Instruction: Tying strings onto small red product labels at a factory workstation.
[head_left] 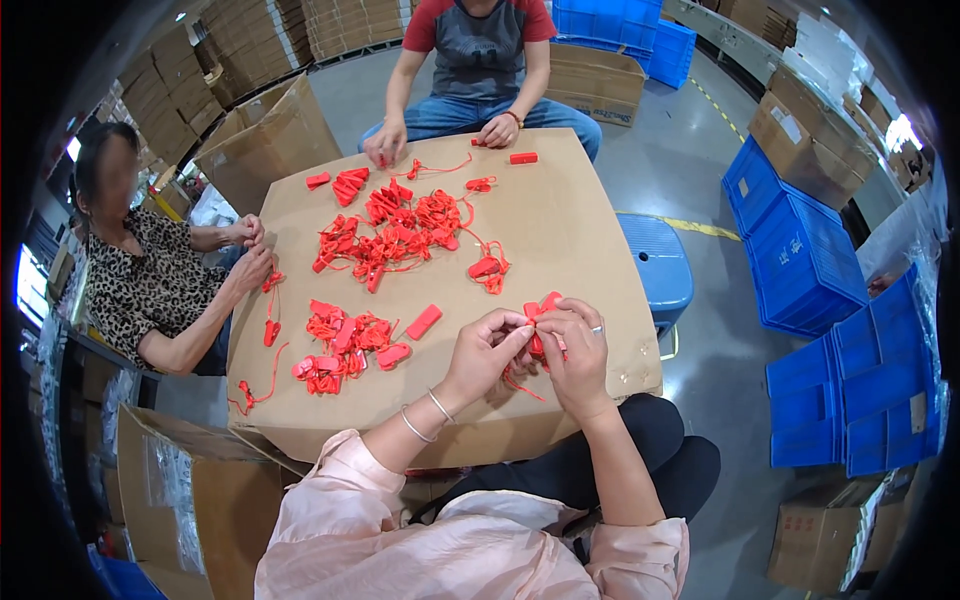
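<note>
Above the near right part of the cardboard table (590, 240), my left hand (487, 352) and my right hand (574, 348) meet, fingertips pinched together. Between them is a small red plastic piece with a red cord (535, 345); a loose end of cord hangs below. My fingers cover much of it, so its exact kind cannot be made out. A single red block (424, 321) lies left of my left hand. Beyond that sits a near pile of red corded pieces (345, 345), and a larger pile (390, 232) spreads farther back.
One co-worker (480, 60) sits across the table, hands at red pieces; another (150, 260) sits at the left, fingers on a red cord. A blue stool (655, 262) stands right of the table. Blue crates (800, 260) line the right side; an open carton (270, 130) stands far left.
</note>
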